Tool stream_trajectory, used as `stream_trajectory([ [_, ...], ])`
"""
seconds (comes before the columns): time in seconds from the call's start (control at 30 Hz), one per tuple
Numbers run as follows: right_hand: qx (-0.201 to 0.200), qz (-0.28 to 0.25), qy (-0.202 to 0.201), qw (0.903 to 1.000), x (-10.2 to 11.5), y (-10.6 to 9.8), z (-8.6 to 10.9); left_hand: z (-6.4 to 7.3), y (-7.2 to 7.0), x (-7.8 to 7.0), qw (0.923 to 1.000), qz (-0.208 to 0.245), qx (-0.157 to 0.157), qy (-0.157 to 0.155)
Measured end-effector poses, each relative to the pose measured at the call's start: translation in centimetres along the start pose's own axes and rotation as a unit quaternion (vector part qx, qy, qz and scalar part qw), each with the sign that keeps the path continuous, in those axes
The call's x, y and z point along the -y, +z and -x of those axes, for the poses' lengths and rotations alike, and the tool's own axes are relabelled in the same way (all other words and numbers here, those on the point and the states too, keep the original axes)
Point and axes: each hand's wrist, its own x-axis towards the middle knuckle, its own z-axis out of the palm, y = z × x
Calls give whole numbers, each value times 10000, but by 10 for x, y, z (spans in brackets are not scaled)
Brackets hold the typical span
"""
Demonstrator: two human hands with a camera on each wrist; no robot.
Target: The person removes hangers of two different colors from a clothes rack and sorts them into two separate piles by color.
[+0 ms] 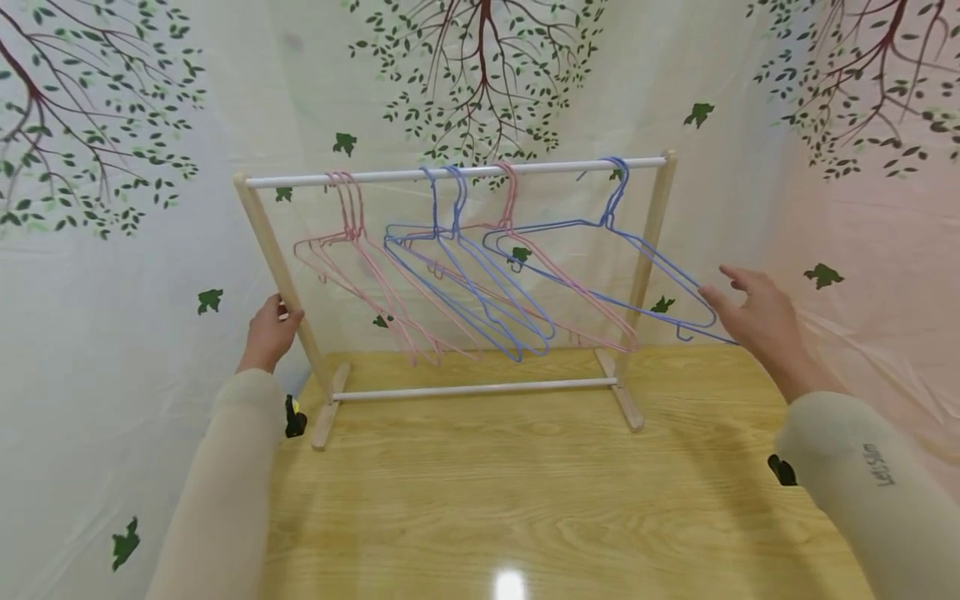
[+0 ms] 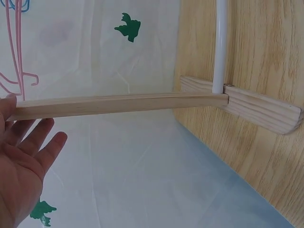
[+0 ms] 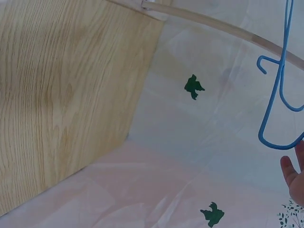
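A small wooden clothes rack (image 1: 647, 250) stands on the table, with pink hangers (image 1: 352, 217) and blue hangers (image 1: 453, 225) on its white top rail. At the left, my left hand (image 1: 272, 333) pinches the rack's wooden post (image 2: 118, 105) between thumb and fingers. My right hand (image 1: 761, 321) is raised at the right, its fingers spread and holding nothing. Its fingers (image 3: 288, 170) are right by the end of a blue hanger (image 3: 276, 144); whether they touch is hard to tell. The rightmost blue hangers (image 1: 660, 258) stick out past the right post.
The wood-grain table (image 1: 480, 483) extends in front of the rack. A white lower bar (image 1: 480, 389) joins the rack's two feet. Pale curtains (image 1: 270, 100) printed with branches and green leaves hang behind and at both sides.
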Motion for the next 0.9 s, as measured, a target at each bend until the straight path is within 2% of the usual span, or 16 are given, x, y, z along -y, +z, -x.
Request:
stream_trajectory([
  [0.17,-95,-32,-106,9999,7,8,-3,-3,1,4,9999,104,53,46],
  [0.4,-457,-45,-291,9985,15,16,-7,-9,1,9,9998,160,90,39],
  [0.77,-603,-158,-321,9975,24,22,-10,-20,1,16,9988,380,295,-65],
  [0.9,-768,-71,-359,9964,26,24,-11,-25,2,17,9987,448,248,1],
])
